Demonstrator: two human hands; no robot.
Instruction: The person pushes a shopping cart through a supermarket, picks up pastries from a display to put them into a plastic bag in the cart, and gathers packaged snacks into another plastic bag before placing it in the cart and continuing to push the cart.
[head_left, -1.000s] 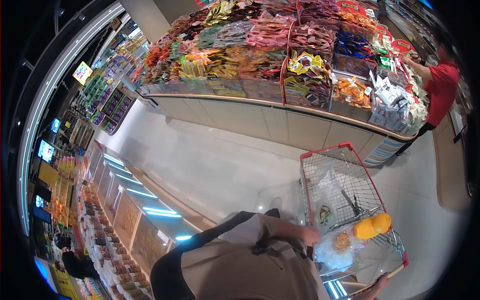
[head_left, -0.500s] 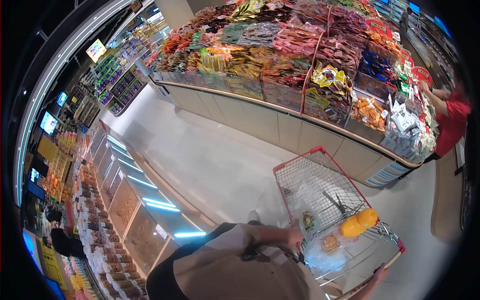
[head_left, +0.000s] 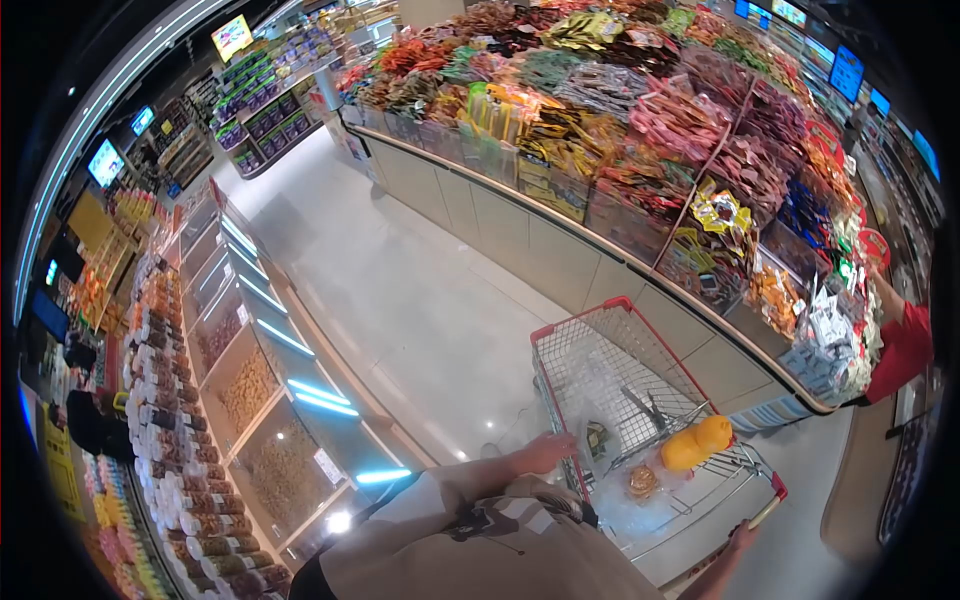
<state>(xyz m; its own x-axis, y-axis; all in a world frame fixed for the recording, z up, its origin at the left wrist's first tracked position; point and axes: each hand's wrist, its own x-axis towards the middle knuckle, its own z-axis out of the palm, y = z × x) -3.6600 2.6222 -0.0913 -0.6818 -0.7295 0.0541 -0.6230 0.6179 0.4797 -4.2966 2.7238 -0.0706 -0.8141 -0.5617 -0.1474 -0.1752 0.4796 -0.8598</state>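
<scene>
My right hand (head_left: 742,537) is wrapped round the handle (head_left: 768,512) of a wire shopping cart (head_left: 632,372) with red corner pieces. At the cart's left side, my left hand (head_left: 547,453) has its fingers loosely stretched toward the upper edge, holding nothing visible. Inside the cart, a yellow-orange bottle-shaped item (head_left: 697,443) lies on its side. Close to it sit a clear bag with a round brown item (head_left: 642,482) and a small dark green pack (head_left: 597,438).
A long counter (head_left: 500,215) heaped with wrapped snacks (head_left: 600,85) runs beyond the cart. Glass-lidded bins (head_left: 285,470) and stacked jars (head_left: 190,470) line the left. A person in a red sleeve (head_left: 900,350) reaches in at the right. Pale floor (head_left: 385,300) lies between.
The view has turned and moved, shifting the counter rightward. My left hand has moved outward along the cart's left side. My right hand keeps its hold on the handle.
</scene>
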